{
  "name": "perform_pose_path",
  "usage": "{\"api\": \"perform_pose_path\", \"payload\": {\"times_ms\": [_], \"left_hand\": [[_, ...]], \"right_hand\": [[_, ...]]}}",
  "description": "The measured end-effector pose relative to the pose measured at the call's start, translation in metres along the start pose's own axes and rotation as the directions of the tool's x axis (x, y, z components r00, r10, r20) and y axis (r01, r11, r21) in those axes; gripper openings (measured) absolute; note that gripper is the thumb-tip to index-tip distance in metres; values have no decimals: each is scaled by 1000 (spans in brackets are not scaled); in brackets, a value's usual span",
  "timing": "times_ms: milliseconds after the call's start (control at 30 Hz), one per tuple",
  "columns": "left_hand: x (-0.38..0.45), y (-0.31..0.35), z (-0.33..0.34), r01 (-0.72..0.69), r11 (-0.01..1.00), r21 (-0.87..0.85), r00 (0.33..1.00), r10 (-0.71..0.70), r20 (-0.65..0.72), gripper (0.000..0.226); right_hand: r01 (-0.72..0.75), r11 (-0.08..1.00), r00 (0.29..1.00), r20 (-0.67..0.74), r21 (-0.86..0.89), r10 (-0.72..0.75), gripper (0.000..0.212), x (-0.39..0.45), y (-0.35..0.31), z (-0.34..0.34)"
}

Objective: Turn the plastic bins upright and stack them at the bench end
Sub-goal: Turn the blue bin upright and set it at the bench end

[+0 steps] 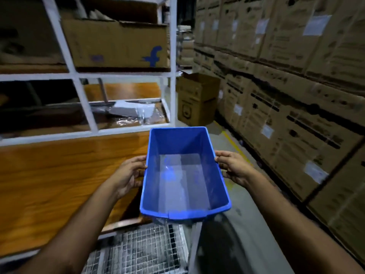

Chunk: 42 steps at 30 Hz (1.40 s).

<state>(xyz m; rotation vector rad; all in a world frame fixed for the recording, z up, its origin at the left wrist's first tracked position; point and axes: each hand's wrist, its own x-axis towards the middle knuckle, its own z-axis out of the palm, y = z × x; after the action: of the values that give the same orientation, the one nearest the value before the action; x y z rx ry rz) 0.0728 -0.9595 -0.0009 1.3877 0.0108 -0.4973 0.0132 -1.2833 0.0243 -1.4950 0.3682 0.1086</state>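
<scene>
An empty blue plastic bin (183, 175) is held upright in the air in front of me, its open top facing the camera. My left hand (129, 175) grips its left rim, thumb on top. My right hand (234, 168) grips the right rim the same way. The bin hangs just off the right end of a wooden bench top (59, 184), above a wire-mesh surface (138, 252).
A white metal rack (173, 62) with cardboard boxes stands behind the bench. An open cardboard box (197, 99) sits on the floor ahead. A tall wall of stacked cartons (286, 86) lines the right side of the narrow aisle (246, 224).
</scene>
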Motion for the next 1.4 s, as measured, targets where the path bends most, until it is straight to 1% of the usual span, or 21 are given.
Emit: {"api": "perform_pose_path", "payload": {"times_ms": [100,200,400,533,733,900,1033,1167,1400], "left_hand": [[-4,0,2,-10,1000,-4,994,9,-105,41],[-5,0,0,-19,1000,20,983,22,-181,37],[1,-7,-12,6,999,51,957,9,-288,38],[5,-11,-18,9,998,55,957,8,-290,36],[8,-13,-17,2,998,57,962,13,-273,34],[16,-14,-16,-3,997,81,961,25,-274,40],[22,-12,-13,13,993,114,961,19,-275,41],[24,-12,-9,26,993,119,957,10,-290,41],[24,-11,-1,30,996,86,954,-3,-299,41]], "right_hand": [[2,999,996,93,-46,3,28,24,-9,1],[16,997,988,152,-79,-4,28,41,-10,7],[-3,996,980,198,-89,21,29,67,8,24],[9,998,984,177,-64,2,26,72,12,29],[21,995,988,152,-93,-7,26,74,12,31],[25,993,995,104,-117,-13,26,76,8,27],[4,991,995,100,-133,10,29,78,4,24],[17,985,996,85,-174,-2,29,82,3,21],[26,978,994,105,-209,-3,31,93,5,12]]}}
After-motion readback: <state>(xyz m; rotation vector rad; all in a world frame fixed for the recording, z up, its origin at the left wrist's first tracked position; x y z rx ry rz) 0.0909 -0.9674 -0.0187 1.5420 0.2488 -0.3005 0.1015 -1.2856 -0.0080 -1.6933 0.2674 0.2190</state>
